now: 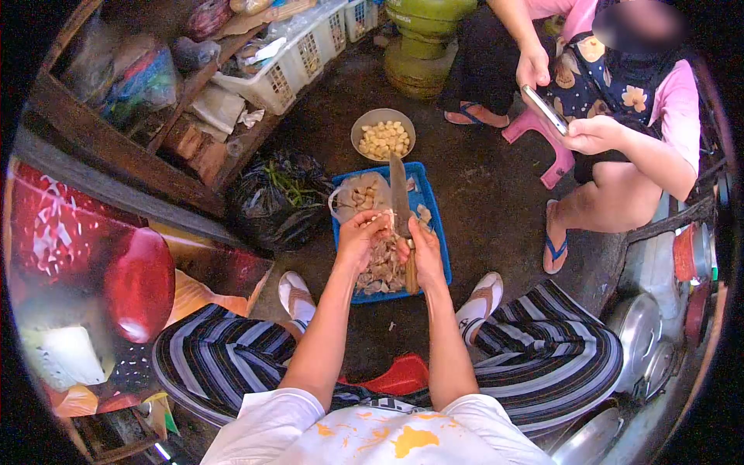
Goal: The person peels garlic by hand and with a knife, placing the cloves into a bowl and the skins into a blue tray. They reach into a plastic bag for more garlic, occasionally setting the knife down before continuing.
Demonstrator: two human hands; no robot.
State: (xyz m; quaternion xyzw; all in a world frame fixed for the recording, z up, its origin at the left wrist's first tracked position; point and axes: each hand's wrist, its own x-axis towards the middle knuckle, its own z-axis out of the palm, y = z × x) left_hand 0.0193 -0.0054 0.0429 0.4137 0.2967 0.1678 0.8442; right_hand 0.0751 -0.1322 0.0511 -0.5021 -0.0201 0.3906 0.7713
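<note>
My right hand (pixel 425 252) is closed round a kitchen knife (pixel 398 186), its wide blade pointing away from me and its wooden handle below the fist. Pinched in my left hand (pixel 362 240) beside the blade is a small pale piece, apparently a garlic clove (pixel 389 219), partly hidden by the fingers. Both hands are above a blue tray (pixel 439 240). Papery garlic skins (pixel 380 273) lie in its near part, and a clear plastic bag (pixel 360 191) with unpeeled cloves is at its far left. Beyond the tray is a bowl (pixel 356 132) of peeled garlic cloves (pixel 384 141).
A black plastic bag (pixel 283 198) with green stalks lies left of the tray. Wooden shelves with white baskets (pixel 283 81) stand at the left. A green gas cylinder (pixel 421 58) is at the back. At right, a person holding a phone (pixel 545 110) sits on a pink stool (pixel 554 159), near metal pots (pixel 635 329).
</note>
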